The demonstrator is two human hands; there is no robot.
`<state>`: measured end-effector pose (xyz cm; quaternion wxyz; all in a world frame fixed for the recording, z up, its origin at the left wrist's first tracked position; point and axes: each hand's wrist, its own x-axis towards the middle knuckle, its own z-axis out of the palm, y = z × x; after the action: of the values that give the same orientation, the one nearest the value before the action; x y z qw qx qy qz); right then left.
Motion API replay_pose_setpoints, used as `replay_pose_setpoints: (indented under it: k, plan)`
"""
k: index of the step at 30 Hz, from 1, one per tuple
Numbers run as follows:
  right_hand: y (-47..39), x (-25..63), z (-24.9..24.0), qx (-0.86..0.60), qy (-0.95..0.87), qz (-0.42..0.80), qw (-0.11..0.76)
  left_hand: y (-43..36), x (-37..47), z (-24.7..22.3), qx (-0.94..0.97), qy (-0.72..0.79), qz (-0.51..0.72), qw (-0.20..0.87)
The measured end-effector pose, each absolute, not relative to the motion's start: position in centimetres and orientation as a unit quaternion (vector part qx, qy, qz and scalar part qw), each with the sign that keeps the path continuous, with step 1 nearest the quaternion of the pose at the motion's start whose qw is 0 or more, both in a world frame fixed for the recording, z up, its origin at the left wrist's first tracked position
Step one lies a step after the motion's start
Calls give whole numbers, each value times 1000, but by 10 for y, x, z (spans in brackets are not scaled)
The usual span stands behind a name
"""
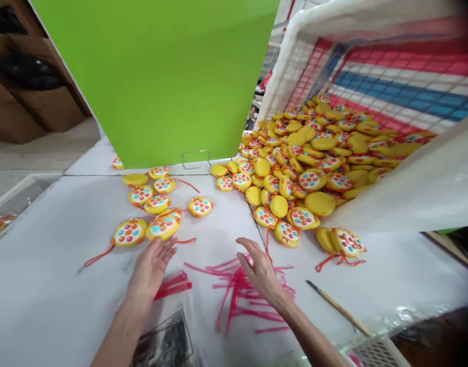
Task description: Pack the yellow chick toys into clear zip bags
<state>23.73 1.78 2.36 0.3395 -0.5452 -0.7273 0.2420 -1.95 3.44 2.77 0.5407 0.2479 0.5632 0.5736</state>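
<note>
Left hand (153, 261), open and empty, hung just beside a dotted yellow toy (163, 226); right hand (261, 271), half-open, gripped nothing above pink streaks (238, 294) on the table (65, 295)!

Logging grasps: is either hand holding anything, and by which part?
Nothing visibly gripped: right hand empty; left hand, open, is by the near edge of a yellow toy, touch unclear.

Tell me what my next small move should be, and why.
Probably reach your right hand to the toy with the orange cord at the near edge of the heap: that hand looks open and empty close by, while your left hand is at another toy.
</note>
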Motion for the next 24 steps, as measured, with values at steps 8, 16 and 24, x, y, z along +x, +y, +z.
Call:
replay_pose_setpoints:
  k: [8,16,24]
  plan:
    - [23,249,15,-476,-840,204,163,3,10,3,577,599,386,399]
    - [20,267,7,-452,-855,224,123,1,36,-31,722,552,293,298]
    - [-18,301,6,-481,-825,273,118,-7,82,-48,816,486,218,226]
